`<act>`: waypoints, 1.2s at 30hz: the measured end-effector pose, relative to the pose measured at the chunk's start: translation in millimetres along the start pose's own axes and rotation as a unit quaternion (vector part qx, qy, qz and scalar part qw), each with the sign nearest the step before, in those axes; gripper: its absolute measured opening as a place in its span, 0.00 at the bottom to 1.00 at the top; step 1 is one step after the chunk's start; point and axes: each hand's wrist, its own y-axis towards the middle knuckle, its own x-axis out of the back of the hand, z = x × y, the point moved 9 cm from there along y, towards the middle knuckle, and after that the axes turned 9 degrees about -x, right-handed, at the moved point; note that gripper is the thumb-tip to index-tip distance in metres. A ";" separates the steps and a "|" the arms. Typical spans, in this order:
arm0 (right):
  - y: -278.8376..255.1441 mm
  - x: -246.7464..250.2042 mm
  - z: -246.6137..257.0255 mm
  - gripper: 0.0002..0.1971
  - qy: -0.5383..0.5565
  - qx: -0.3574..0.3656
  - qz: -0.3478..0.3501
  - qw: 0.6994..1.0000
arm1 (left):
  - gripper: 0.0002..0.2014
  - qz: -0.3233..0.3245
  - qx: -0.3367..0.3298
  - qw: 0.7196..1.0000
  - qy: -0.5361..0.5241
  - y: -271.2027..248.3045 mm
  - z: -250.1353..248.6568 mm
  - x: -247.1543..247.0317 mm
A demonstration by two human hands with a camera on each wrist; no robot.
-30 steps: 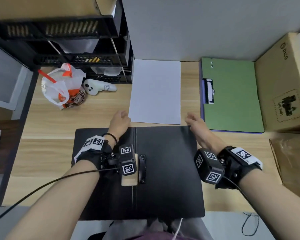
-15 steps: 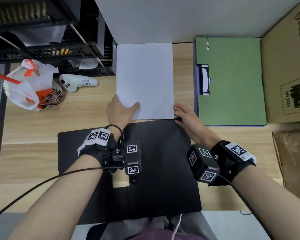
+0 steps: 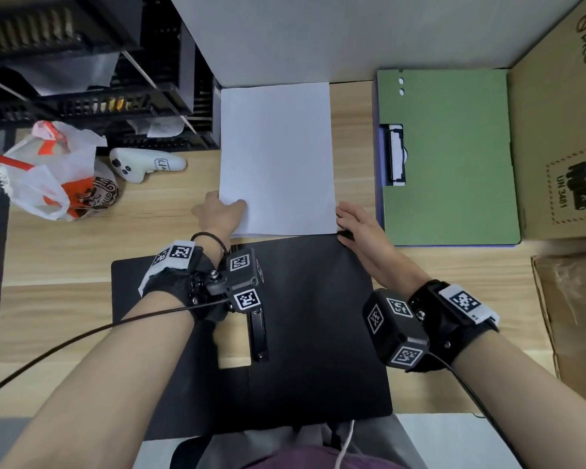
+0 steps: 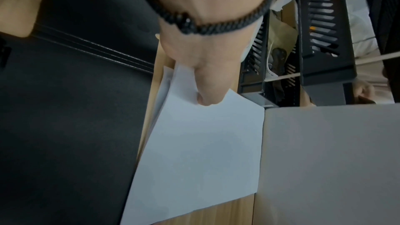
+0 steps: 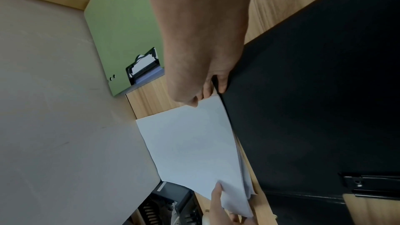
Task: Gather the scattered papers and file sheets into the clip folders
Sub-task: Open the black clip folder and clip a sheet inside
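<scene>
A thin stack of white paper (image 3: 274, 157) lies on the wooden desk, just beyond the open black clip folder (image 3: 318, 333) with its metal clip (image 3: 259, 333). My left hand (image 3: 230, 209) pinches the stack's near-left corner, thumb on top, and in the left wrist view the sheets (image 4: 201, 151) are lifted and fanned there. My right hand (image 3: 351, 225) sits with curled fingers where the paper's near-right corner meets the folder's far-right corner. The right wrist view shows fingertips (image 5: 194, 102) touching the paper (image 5: 190, 143), but no clear grip. A green clip folder (image 3: 454, 157) lies to the right.
Black file trays (image 3: 99, 96) stand at the back left, with a white controller (image 3: 142, 165) and a plastic bag (image 3: 55, 177) in front of them. A cardboard box (image 3: 562, 140) and a brown package (image 3: 575, 316) line the right side. A grey wall (image 3: 318, 35) closes the back.
Both hands moved forward from the folder's far edge to the paper's near corners. The left hand took hold of the near-left corner and raised it slightly.
</scene>
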 end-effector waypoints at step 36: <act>-87.0 -32.2 -59.3 0.15 -0.056 -0.025 -0.043 0.997 | 0.24 0.350 -0.078 0.932 -0.048 -162.2 48.6 30.3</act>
